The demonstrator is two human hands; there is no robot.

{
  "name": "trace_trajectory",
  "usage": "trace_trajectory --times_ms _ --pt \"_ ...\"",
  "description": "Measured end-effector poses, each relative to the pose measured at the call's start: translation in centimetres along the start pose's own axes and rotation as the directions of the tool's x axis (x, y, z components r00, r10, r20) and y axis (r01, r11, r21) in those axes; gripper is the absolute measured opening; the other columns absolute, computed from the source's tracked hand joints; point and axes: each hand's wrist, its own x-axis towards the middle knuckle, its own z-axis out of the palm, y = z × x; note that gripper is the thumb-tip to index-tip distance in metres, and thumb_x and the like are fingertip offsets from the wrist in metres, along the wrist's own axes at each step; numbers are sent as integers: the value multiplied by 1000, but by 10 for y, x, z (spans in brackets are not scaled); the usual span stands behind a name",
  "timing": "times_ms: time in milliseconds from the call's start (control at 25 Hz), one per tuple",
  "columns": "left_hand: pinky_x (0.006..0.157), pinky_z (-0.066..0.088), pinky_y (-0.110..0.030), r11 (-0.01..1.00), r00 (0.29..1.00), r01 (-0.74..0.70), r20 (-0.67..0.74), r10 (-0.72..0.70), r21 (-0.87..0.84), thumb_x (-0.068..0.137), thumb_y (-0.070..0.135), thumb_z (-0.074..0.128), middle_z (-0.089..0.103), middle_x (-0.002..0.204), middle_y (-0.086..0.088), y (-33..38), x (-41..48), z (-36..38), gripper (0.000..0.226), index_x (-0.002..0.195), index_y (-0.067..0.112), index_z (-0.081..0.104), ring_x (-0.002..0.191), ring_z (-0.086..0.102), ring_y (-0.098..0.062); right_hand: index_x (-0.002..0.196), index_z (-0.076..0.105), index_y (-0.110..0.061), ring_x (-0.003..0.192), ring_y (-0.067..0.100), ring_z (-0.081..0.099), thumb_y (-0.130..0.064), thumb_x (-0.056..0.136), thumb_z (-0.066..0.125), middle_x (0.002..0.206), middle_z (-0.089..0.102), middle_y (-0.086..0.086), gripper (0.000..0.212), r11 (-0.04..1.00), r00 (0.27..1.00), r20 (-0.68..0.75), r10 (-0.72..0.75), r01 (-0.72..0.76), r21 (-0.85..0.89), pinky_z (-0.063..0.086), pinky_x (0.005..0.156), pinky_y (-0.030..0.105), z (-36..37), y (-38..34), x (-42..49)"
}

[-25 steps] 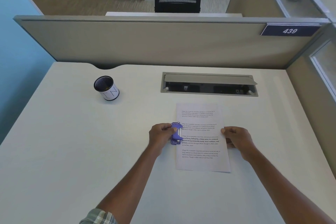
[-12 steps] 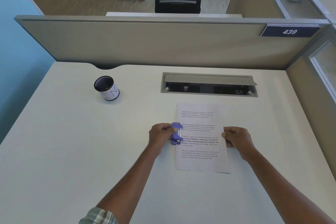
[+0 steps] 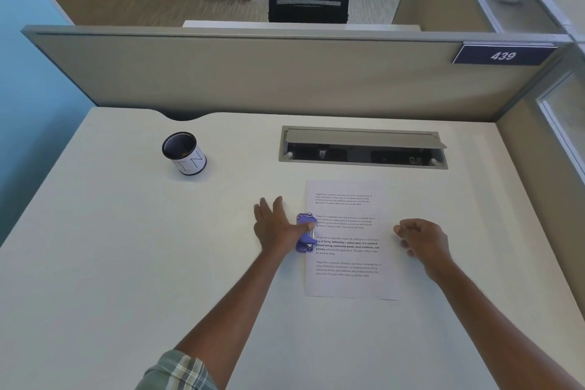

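Observation:
A printed sheet of paper [image 3: 348, 231] lies flat on the white desk [image 3: 126, 263]. A small purple hole punch [image 3: 304, 233] sits over the middle of the sheet's left edge. My left hand [image 3: 273, 226] is beside the punch with its fingers spread straight over the desk. Its thumb lies across the top of the punch. My right hand [image 3: 422, 242] is at the sheet's right edge, fingers curled, pinching that edge.
A black mesh pen cup [image 3: 183, 152] with a white label stands at the back left. A cable hatch [image 3: 362, 147] with its lid raised is set into the desk behind the sheet. A grey partition [image 3: 253, 73] closes the far side.
My left hand has let go of the punch: its fingers, curled round it before, now stretch out flat to the left with only the thumb on it. The right hand stays at the sheet's edge.

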Motion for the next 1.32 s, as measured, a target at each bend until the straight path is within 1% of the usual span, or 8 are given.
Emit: trace_trajectory --times_ms 80,160,360,560,680,760,1000,1320 --pt "138 11 -55 998 998 49 43 -51 37 82 63 87 -8 185 -14 3 2 0 125 176 22 14 172 -11 -34 99 82 -11 62 22 68 -13 91 79 82 79 15 9 999 999 -2 36 -36 25 58 67 33 -3 9 1" --pt "137 3 -59 993 992 98 78 -102 60 86 61 85 -17 184 -15 8 1 1 129 177 20 2 171 -17 -35 92 82 -10 58 18 69 -6 90 74 89 82 20 9 997 998 2 55 -55 46 57 65 30 -5 17 0" --pt "134 0 -66 974 985 132 90 -150 182 93 62 77 -25 182 -17 16 0 7 124 176 18 -5 170 -21 -39 86 83 -14 51 10 71 -9 89 71 84 84 9 13 997 997 -31 78 -77 33 58 61 26 -3 19 -4" --pt "128 -1 -76 945 954 258 99 -282 199 88 69 77 -33 179 -17 24 5 11 142 172 12 -21 166 -28 -43 86 82 -26 60 13 77 -27 85 71 77 82 -10 11 995 990 -98 98 -98 9 60 75 35 6 17 -10" --pt "124 -2 -83 937 937 290 141 -319 194 83 72 78 -44 174 -14 19 12 12 148 169 18 -31 164 -34 -44 85 76 -31 65 10 78 -51 84 70 69 77 -24 21 991 979 -179 94 -109 -77 50 68 30 14 15 -15" --pt "122 -2 -85 933 930 299 157 -332 199 83 70 79 -47 172 -14 18 14 10 149 168 21 -33 163 -36 -45 85 73 -30 70 11 77 -56 85 69 66 75 -24 26 987 975 -210 72 -101 -129 46 67 30 18 13 -15" --pt "124 -1 -84 933 923 294 191 -334 208 85 68 80 -48 172 -13 19 11 5 146 168 24 -32 163 -36 -45 86 70 -30 82 21 75 -57 90 69 79 79 -11 28 973 977 -209 47 -92 -211 57 80 38 20 17 -9" --pt "130 3 -77 934 882 321 309 -355 157 83 64 87 -48 172 -11 29 14 -18 152 169 23 -31 161 -37 -47 89 69 -30 89 25 71 -55 92 69 88 78 -10 25 964 981 -186 51 -97 -246 54 79 37 21 13 -14"
